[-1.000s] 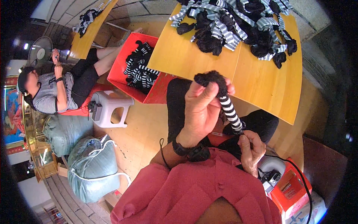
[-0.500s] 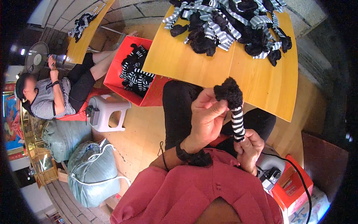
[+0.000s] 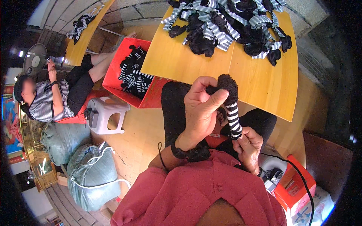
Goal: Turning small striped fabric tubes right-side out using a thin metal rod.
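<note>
A plush limb, a black-and-white striped tube (image 3: 233, 115) with a fuzzy black end, is held up between my hands in front of my lap. At its top, my left hand (image 3: 200, 113) pinches the fuzzy part between thumb and fingers. Lower down, my right hand (image 3: 249, 147) closes round the striped tube's bottom end; whatever else its fingers hold is hidden. Beyond them, flat striped strips with black fuzzy ends (image 3: 222, 28) lie heaped on the yellow wooden table (image 3: 260, 84).
Left of the table stands a red box (image 3: 156, 90) containing several striped plush pieces (image 3: 135, 79). A person (image 3: 56, 98) sits farther left by a grey-white stool (image 3: 107, 113). Stuffed green sacks (image 3: 92, 180) lie at lower left. A black cable (image 3: 301, 177) and orange-red box (image 3: 296, 188) are at right.
Both hands and the plush limb have shifted slightly left. My left thumb now lies across the fuzzy end, which looks narrower and more upright.
</note>
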The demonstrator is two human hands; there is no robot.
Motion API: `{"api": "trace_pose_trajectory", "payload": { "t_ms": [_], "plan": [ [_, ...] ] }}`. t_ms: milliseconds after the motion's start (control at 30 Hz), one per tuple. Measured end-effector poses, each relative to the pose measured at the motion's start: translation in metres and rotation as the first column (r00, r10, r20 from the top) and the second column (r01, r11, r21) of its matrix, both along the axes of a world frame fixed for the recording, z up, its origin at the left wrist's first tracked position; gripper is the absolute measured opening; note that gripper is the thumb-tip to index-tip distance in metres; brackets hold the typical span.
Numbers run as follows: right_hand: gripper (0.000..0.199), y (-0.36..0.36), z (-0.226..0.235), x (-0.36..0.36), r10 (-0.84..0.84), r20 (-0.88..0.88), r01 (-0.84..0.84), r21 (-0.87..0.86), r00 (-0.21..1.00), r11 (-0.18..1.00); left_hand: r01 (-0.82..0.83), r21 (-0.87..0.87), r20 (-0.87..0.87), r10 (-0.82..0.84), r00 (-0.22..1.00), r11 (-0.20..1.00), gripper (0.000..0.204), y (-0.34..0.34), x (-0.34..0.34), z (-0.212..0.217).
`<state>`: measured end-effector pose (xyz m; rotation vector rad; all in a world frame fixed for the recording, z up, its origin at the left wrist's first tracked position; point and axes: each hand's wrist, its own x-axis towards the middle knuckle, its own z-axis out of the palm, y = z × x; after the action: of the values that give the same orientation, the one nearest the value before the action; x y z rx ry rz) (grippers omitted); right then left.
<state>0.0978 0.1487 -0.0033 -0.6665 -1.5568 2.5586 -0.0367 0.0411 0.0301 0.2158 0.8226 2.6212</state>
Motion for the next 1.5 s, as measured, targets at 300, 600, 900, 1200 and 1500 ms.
{"api": "trace_pose_trajectory", "payload": {
  "t_ms": [300, 600, 900, 1200, 1500],
  "plan": [
    [0.017, 0.012, -0.016, -0.004, 0.099, -0.134, -0.154, -0.501, 0.986, 0.852, -0.243, -0.299, -0.255, 0.168, 0.952, 0.923, 0.012, 0.008, 0.021, -0.007],
    [0.018, 0.014, -0.010, -0.004, 0.068, -0.085, -0.073, -0.050, 0.994, 0.996, -0.139, -0.173, -0.076, 0.128, 0.989, 0.975, 0.018, 0.007, 0.016, 0.007],
    [0.010, 0.013, -0.005, 0.007, 0.042, 0.020, -0.046, 0.335, 0.999, 0.941, -0.314, -0.295, -0.362, 0.198, 0.911, 0.903, 0.015, -0.010, -0.014, 0.004],
    [0.007, 0.015, 0.002, 0.011, 0.001, 0.033, -0.015, 0.452, 0.999, 0.892, -0.032, -0.288, -0.135, -0.007, 0.991, 0.957, 0.024, -0.023, -0.019, -0.002],
    [0.008, 0.018, 0.001, 0.012, 0.001, 0.032, -0.018, 0.545, 0.999, 0.839, -0.119, -0.599, -0.356, -0.130, 0.926, 0.792, 0.049, -0.035, -0.027, 0.013]
  ]
}}
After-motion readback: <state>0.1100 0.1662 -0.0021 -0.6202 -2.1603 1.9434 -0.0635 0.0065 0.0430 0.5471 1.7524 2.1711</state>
